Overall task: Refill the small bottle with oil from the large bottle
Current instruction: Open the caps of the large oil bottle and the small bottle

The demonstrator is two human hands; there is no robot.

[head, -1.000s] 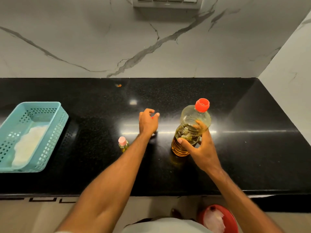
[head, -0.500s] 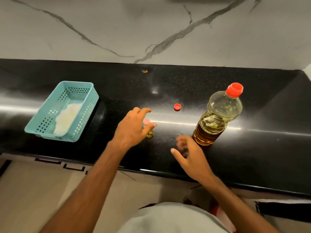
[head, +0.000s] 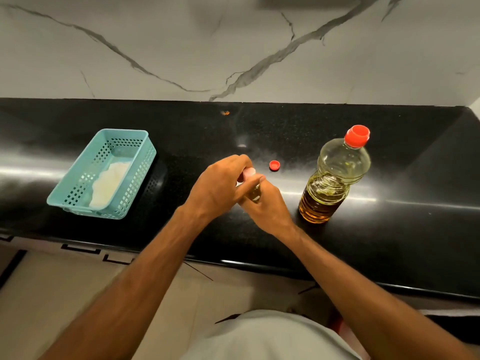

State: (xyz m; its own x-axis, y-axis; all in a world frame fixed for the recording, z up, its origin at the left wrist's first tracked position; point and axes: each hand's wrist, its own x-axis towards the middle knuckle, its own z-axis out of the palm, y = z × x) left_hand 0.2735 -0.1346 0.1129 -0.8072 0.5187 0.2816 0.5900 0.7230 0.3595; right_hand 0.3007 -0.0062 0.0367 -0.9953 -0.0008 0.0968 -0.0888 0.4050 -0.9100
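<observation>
The large clear oil bottle [head: 333, 175] stands upright on the black counter [head: 389, 229] at the right, about half full, with a red cap on top. The small bottle [head: 254, 190] with a pink cap [head: 250, 172] sits between both hands at the counter's middle. My left hand [head: 220, 188] closes its fingers around the pink cap from above. My right hand [head: 265, 206] grips the small bottle's body from below and right. Most of the small bottle is hidden by my fingers.
A loose red cap [head: 274, 165] lies on the counter between my hands and the large bottle. A teal perforated basket [head: 140, 162] holding something white sits at the left. A marble wall rises behind the counter.
My right hand let go of the large bottle and moved left onto the small bottle. My left hand left the loose red cap and closed on the pink cap. The camera tilted down.
</observation>
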